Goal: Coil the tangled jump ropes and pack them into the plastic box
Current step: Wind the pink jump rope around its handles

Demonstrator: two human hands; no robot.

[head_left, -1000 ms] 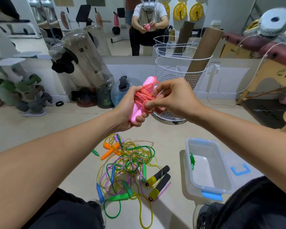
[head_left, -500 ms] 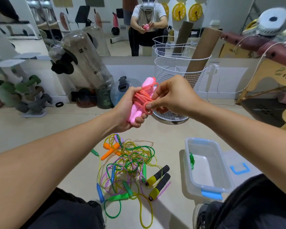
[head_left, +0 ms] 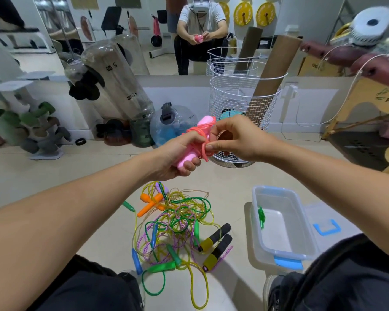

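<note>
Overhead, both hands were raised above the floor (head_left: 229,182), working one pink jump rope (head_left: 199,140). Left hand (head_left: 177,157) gripped the two pink handles together, fingers curled round them, one handle end sticking up past the knuckles and the other poking out below. Orange-pink cord was wound in several turns about the handles. Right hand (head_left: 236,139) pinched a loop of that cord between thumb and forefinger, right beside the left hand's fingers; whether the cord end was tucked under a turn could not be told from this angle.

Below the hands, on the floor between the person's knees, lay the tangled pile of jump ropes (head_left: 177,223): yellow, green and purple-speckled cords knotted through each other. Orange handles (head_left: 151,203) lay crossed at the pile's far left edge. Two yellow-and-black handles (head_left: 216,245) lay side by side at its right edge. A green handle (head_left: 161,267) and a blue handle (head_left: 137,261) lay at the near side.

To the right of the pile, apart from it, stood the clear plastic box (head_left: 301,223) with a blue latch on its near end. A small green piece (head_left: 261,217) hung on its left wall. Just beyond the hands stood a white wire basket (head_left: 265,104) with a cardboard tube (head_left: 276,66) leaning in it.
</note>
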